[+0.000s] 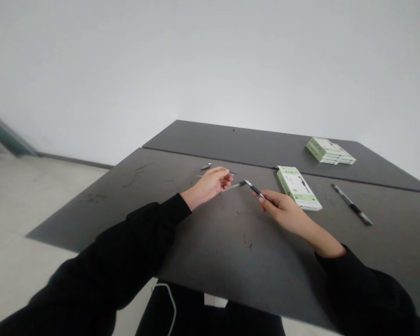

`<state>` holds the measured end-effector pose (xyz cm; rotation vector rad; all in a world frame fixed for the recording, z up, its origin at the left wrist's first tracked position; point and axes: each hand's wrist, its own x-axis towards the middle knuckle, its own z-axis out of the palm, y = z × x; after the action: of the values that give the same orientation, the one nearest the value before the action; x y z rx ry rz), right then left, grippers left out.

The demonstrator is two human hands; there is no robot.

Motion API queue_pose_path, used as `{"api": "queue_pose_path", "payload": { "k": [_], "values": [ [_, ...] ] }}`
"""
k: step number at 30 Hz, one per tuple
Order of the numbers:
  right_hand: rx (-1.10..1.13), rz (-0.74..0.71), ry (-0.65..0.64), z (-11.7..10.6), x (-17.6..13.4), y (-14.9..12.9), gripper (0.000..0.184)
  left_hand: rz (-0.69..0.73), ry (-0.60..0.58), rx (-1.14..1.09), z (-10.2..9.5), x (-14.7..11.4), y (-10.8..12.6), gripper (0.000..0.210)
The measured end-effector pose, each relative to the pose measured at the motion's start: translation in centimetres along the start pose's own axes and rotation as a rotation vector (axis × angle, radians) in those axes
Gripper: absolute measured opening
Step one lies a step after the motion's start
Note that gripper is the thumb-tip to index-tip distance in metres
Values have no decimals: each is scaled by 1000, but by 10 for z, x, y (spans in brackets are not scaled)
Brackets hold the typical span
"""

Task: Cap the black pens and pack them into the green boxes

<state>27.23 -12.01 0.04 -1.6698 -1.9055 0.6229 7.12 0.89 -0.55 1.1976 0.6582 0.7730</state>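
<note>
Left hand (215,183): curled; cannot tell if holding;
Right hand (280,207): pinching slender black-and-silver pen (255,189);
Flat green-and-white cardboard box (298,187): farther right

The nearest box (297,190) bars the right fingers' (270,205) far side; room opens toward the rightmost pen (353,207).

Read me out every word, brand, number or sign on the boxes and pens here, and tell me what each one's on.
Nearest box: dark printing on its top, too blurred to read.
Stacked boxes: printing, too small to read.
Pen in the right hand and loose pen: no lettering discernible.
Nothing quotable.
</note>
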Motion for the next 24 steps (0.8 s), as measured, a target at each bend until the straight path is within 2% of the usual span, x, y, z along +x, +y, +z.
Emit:
{"api": "queue_pose_path", "payload": {
  "k": [5, 12, 19, 24],
  "values": [
    [-61, -18, 13, -1, 0, -2, 31, -76, -37, -158, -1, -2, 3, 16],
    [-52, -17, -7, 3, -1, -6, 29, -116, -89, -189, 8, -10, 1, 15],
    [-67, -40, -17, 5, -1, -5, 28, 36, -189, 105, 9, -13, -5, 11],
    [-58, -56, -12, 2, -1, -3, 27, 119, -200, 234, 10, -14, -3, 14]
  ]
}}
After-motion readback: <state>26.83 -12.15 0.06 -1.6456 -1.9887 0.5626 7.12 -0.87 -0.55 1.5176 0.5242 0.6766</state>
